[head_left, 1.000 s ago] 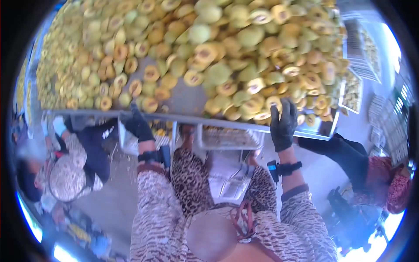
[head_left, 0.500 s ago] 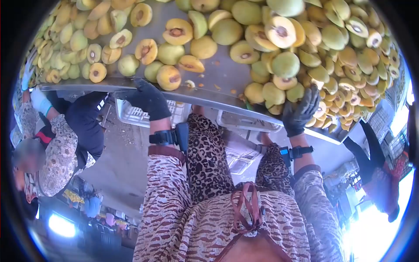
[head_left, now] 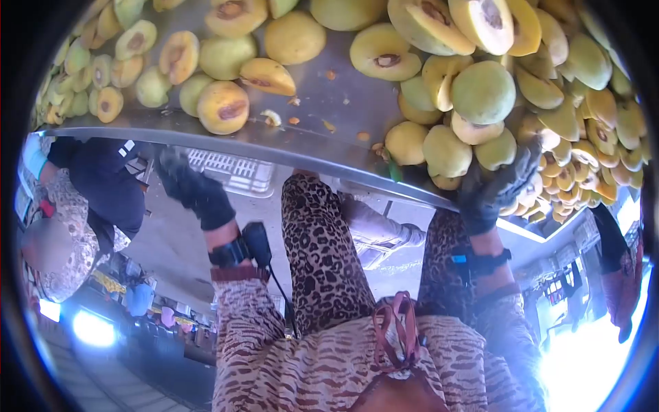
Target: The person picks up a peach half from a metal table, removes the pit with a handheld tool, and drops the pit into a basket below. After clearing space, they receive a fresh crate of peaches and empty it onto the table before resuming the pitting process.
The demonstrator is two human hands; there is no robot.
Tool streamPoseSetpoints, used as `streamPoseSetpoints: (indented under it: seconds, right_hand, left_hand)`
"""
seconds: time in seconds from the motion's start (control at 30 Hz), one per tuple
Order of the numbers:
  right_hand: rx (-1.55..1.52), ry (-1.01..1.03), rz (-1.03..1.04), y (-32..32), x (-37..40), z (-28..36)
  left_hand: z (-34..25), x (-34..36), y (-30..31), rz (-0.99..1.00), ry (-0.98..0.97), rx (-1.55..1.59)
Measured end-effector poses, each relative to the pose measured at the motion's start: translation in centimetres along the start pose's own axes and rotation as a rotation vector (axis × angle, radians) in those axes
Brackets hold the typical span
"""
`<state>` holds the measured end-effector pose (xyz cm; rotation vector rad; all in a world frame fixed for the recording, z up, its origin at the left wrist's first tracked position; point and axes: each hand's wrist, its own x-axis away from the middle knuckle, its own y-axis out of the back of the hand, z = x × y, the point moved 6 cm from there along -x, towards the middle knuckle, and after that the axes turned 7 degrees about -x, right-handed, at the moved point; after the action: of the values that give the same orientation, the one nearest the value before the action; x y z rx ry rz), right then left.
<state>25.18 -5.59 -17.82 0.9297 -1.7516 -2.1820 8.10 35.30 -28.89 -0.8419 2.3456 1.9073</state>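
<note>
Left hand (head_left: 191,187): black-gloved, fingers bent, just under the near rim of the steel table (head_left: 322,103); nothing seen in it; gripping the rim or only resting against it, cannot tell.
Right hand (head_left: 495,192): black-gloved, raised to the same rim, fingers (head_left: 518,165) lying up over the edge against the fruit heap (head_left: 480,117); blurred, so how far closed, and whether around a fruit, cannot tell.
Steel table: across the top of the view, slanting down to the right, near edge above both gloves.
Fruit heap: yellow-green, whole and halved, thick on the right and reaching the edge by the right hand; thinner on the left, bare metal between.
Loose halves (head_left: 223,106): near the edge above the left hand, brown stone hollows in the cut faces.
Wrists: strap with small dark box (head_left: 240,248) on the left, dark strap (head_left: 484,262) on the right.
Under the table: white slatted crate (head_left: 230,170).
Others: person in dark top (head_left: 96,178) at far left, person in red (head_left: 621,275) at far right.
</note>
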Motion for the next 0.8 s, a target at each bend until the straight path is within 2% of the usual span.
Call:
streamPoseSetpoints:
  seconds: [0.07, 0.13, 0.17, 0.2, 0.23, 0.27, 0.3, 0.33, 0.37, 0.43, 0.47, 0.5, 0.6, 0.8]
  right_hand:
    - [-0.084, -0.072, 0.129, 0.9, -0.2, 0.6]
    - [-0.076, -0.124, 0.295, 3.5, 0.3, 2.0]
    - [0.013, 0.065, 0.309, 5.5, 0.6, 3.7]
    - [0.004, 0.062, 0.319, 4.8, 1.8, 4.0]
    - [-0.172, 0.082, 0.419, 3.5, 3.2, 5.0]
    - [-0.349, 0.095, 0.525, 2.3, 4.7, 6.2]
    - [-0.525, 0.105, 0.628, 1.3, 6.2, 7.5]
    - [-0.285, 0.239, 0.568, -0.7, 8.9, 9.2]
    - [-0.294, 0.31, 0.56, -3.2, 11.8, 9.4]
    - [-0.32, 0.191, 0.638, -7.7, 19.7, 8.1]
    - [-0.424, 0.034, 0.757, -9.4, 25.7, 6.3]
    - [-0.411, -0.04, 0.842, -10.3, 27.1, 5.6]
    - [-0.354, -0.1, 0.967, -10.4, 25.9, 5.0]
    - [-0.327, -0.186, 1.063, -10.5, 25.1, 4.5]
  left_hand:
    - [5.8, 9.9, -1.5, 0.169, 0.774, 0.249]
    - [7.2, 17.6, -4.0, 0.097, 1.34, 0.38]
    - [8.7, 21.3, -5.5, 0.206, 1.514, 0.346]
    - [10.3, 24.8, -6.7, 0.317, 1.685, 0.306]
    - [8.5, 23.7, -7.4, 0.358, 1.74, 0.575]
    - [12.4, 26.4, -10.2, 0.741, 1.35, 0.431]
    - [15.4, 28.4, -12.5, 1.03, 0.778, 0.075]
    - [18.3, 30.8, -14.5, 1.035, 0.334, -0.16]
    - [19.0, 30.8, -15.1, 0.986, 0.388, -0.142]
    - [19.4, 30.8, -15.7, 0.901, 0.595, -0.015]
    - [19.6, 31.1, -15.6, 0.864, 0.653, 0.024]
    - [19.7, 31.4, -15.3, 0.833, 0.702, 0.059]
    - [19.7, 32.9, -14.1, 0.76, 0.806, 0.157]
    - [19.9, 34.4, -14.3, 0.623, 0.946, 0.339]
